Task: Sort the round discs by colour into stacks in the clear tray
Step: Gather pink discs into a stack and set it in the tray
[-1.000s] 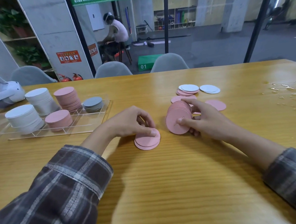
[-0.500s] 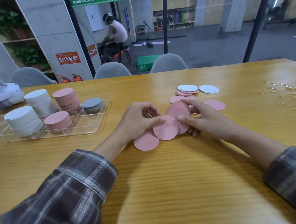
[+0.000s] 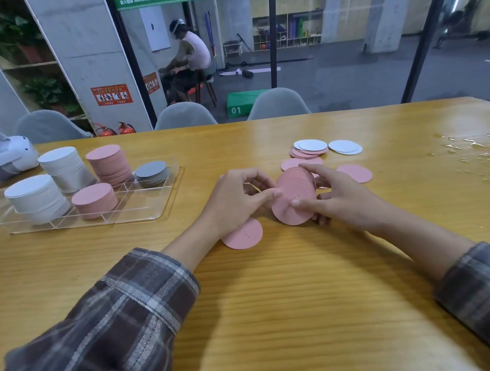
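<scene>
My right hand (image 3: 338,197) grips a stack of pink discs (image 3: 294,195) turned on edge at the table's middle. My left hand (image 3: 236,200) pinches the front disc of that stack with thumb and fingers. One pink disc (image 3: 245,235) lies flat on the table under my left wrist. More loose pink discs (image 3: 355,173) and white discs (image 3: 345,147) lie behind the hands. The clear tray (image 3: 143,210) at the left holds two white stacks (image 3: 36,197), two pink stacks (image 3: 95,200) and a short grey stack (image 3: 151,172).
A white headset (image 3: 6,154) sits at the far left edge of the table. Spilled water (image 3: 469,148) glistens at the right. Grey chairs (image 3: 184,115) stand behind the far edge. A person sits beyond the glass wall.
My left hand lifted a pink disc off the small flat pile and brought it right, up against the front of the stack in my right hand. One disc stays flat on the table.
</scene>
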Demonstrator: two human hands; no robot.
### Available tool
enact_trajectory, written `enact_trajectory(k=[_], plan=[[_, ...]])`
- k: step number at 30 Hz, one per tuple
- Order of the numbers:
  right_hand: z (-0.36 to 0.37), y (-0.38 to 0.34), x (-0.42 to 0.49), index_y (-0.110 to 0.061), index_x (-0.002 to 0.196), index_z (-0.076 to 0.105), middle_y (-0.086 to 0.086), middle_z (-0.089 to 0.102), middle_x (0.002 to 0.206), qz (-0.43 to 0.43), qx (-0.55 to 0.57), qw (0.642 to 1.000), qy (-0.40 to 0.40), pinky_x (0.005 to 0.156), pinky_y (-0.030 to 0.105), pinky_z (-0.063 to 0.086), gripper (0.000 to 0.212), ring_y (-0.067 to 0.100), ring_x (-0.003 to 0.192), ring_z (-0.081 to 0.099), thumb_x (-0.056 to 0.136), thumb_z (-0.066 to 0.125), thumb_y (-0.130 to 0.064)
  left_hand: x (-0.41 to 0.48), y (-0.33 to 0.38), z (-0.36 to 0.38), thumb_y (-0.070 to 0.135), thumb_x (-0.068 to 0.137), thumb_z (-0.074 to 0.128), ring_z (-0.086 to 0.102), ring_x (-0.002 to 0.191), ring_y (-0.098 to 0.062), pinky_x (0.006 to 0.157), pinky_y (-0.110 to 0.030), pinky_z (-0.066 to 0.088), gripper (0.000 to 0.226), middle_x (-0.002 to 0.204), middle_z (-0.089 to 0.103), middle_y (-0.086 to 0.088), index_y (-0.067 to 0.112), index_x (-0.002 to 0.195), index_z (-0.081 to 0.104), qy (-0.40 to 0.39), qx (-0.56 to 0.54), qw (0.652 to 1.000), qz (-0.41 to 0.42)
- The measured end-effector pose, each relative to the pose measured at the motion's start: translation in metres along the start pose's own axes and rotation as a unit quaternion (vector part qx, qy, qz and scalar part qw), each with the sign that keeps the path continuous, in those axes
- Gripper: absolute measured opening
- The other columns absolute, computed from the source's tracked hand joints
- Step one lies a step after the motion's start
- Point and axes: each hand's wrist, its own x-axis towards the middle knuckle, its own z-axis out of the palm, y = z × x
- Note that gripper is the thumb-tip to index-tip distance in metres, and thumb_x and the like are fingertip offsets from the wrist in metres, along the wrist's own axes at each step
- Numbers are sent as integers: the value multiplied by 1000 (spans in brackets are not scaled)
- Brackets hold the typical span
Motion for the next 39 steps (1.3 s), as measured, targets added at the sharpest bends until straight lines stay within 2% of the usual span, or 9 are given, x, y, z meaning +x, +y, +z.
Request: enact_trajectory(k=[4,7,9,12,16,27,32,36,39], plan=[[0,1,1,-34,144,45,-2,63,117,6,-5,1000,10,71,40,60,70,17,54,65,85,81,-25,4,-8,-27,34,89,81,71,80,-19,76,-30,54,8,84,76,6,26,89,78,-102,102,989,-34],[0,4,1,-40,138,47,-3,65,113,8,-3,1000,14,77,46,61,66,18,53,65,84,83,-26,2,-11,-48,31,87,85,68,79,-13,78,-27,52,12,92,78,-2,25,96,82,-210,86,970,-87],[1,5,2,-42,137,47,-3,66,111,9,-3,1000,17,78,43,61,66,19,53,66,84,83,-28,1,-11,-55,30,82,88,65,81,-6,79,-22,50,17,97,77,-6,27,98,82,-242,82,961,-102],[0,7,3,-42,137,47,-1,69,109,7,-2,1000,18,79,41,60,66,19,53,66,83,83,-29,3,-12,-56,29,78,92,63,83,-11,80,-26,50,20,98,74,-13,30,95,82,-253,90,958,-102],[0,8,4,-40,139,47,-2,68,110,7,-2,1000,18,79,42,60,67,18,52,65,84,82,-29,3,-10,-50,23,77,93,62,78,-7,75,-21,52,21,90,76,1,21,93,78,-237,93,962,-97],[-2,5,1,-31,151,40,-2,63,123,6,-2,1000,2,81,44,61,80,18,58,69,83,83,-33,3,-16,-16,20,78,91,71,78,-23,67,-33,57,17,85,77,4,21,86,76,-74,3,996,-45],[-3,2,0,-31,153,37,-1,64,123,10,2,1000,-7,84,42,60,89,17,59,69,79,85,-38,0,-11,-2,23,77,92,69,69,-12,67,-31,58,20,79,74,4,20,85,74,16,-1,1000,-5],[-2,2,-1,-31,153,37,-4,62,125,16,7,1000,-10,81,41,59,94,18,60,70,74,87,-39,-2,-5,6,22,79,90,69,64,-14,68,-35,60,19,75,73,5,19,84,73,33,-11,999,-1],[-2,1,-1,-30,154,37,-7,61,124,13,2,1000,-12,79,39,59,97,17,60,69,72,88,-38,-3,0,11,18,81,89,69,61,-13,60,-26,56,17,76,73,2,16,83,72,41,-24,999,1]])
